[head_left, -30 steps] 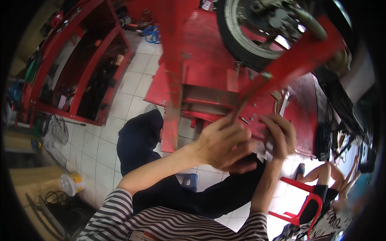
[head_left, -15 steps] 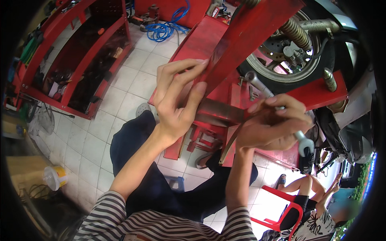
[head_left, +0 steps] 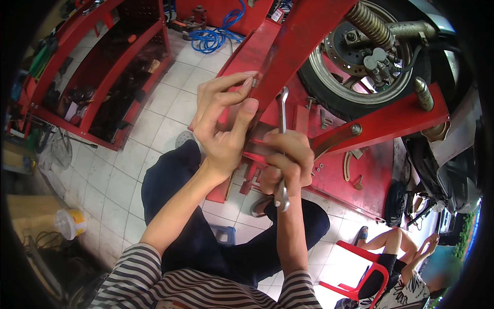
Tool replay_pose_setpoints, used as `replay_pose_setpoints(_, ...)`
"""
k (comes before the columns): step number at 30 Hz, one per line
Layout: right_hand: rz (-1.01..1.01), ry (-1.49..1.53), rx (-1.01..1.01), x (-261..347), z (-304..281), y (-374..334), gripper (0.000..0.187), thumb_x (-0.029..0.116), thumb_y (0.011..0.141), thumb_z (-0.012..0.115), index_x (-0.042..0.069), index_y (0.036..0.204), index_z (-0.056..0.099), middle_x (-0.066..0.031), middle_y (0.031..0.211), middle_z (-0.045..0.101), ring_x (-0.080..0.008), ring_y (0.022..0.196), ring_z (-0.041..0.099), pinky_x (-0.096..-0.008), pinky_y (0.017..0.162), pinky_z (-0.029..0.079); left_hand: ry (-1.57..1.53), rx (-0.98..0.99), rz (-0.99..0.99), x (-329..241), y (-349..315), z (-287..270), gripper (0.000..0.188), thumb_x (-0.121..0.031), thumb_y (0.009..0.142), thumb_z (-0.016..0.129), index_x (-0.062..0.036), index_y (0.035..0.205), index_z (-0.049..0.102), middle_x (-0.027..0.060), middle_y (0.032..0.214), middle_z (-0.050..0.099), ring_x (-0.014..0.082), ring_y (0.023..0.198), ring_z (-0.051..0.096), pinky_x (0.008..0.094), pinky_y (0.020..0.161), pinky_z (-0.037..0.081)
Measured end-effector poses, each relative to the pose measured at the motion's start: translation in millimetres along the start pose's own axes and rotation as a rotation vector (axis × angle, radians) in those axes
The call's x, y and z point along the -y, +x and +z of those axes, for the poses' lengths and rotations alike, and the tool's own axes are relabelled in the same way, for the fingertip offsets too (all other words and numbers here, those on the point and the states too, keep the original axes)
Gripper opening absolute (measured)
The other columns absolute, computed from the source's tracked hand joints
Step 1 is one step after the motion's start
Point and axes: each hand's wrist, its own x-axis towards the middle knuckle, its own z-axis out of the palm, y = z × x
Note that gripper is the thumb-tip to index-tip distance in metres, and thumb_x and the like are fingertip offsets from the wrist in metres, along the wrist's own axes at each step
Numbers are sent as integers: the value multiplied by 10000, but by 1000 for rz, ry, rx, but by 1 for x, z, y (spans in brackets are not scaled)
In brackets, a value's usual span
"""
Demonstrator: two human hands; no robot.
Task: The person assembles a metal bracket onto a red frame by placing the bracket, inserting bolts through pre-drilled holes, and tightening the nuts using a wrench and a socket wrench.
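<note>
My right hand (head_left: 290,159) is closed around a silver wrench (head_left: 283,116). One wrench end points up beside the slanting red steel beam (head_left: 296,46); the other, forked end shows below my fist. On the beam's left side is my left hand (head_left: 221,121), its fingers curved and its thumb apart from them. A small metal piece (head_left: 254,82), perhaps a bolt end or nut, shows at its fingertips against the beam. A second red arm (head_left: 386,123) with an upright threaded peg (head_left: 424,95) extends to the right, behind my right hand.
A motorcycle wheel (head_left: 311,77) with a brake disc stands beyond the beam. Loose metal parts (head_left: 347,165) and washers lie on the red platform (head_left: 329,183). At left is a red tool rack (head_left: 87,121); blue hose (head_left: 203,44) lies behind. Someone sits on a red chair (head_left: 383,273) at lower right.
My right hand has moved left, toward the beam, and the wrench has turned from slanting to nearly upright. My left hand stays by the beam, which appears shifted slightly left.
</note>
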Motion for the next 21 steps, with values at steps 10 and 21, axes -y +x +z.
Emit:
replay_pose_setpoints(10, 79, -47, 98, 15, -4, 27, 124, 112, 847, 609, -3, 864, 567, -142, 887, 650, -234, 660, 611, -337, 538, 488, -134, -26, -23, 2, 0, 4, 123, -112, 880, 681, 4, 892, 641, 169, 1180, 618, 242, 1023, 566, 341, 888, 453)
replay_pose_setpoints(21, 662, 366, -214, 21, -5, 97, 85, -54, 908, 600, -97, 962, 550, -124, 914, 622, -142, 546, 628, -221, 419, 483, -154, -26, -53, -1, 2, 5, 103, -94, 855, 694, -3, 899, 674, 135, 1174, 634, 223, 991, 556, 328, 877, 428)
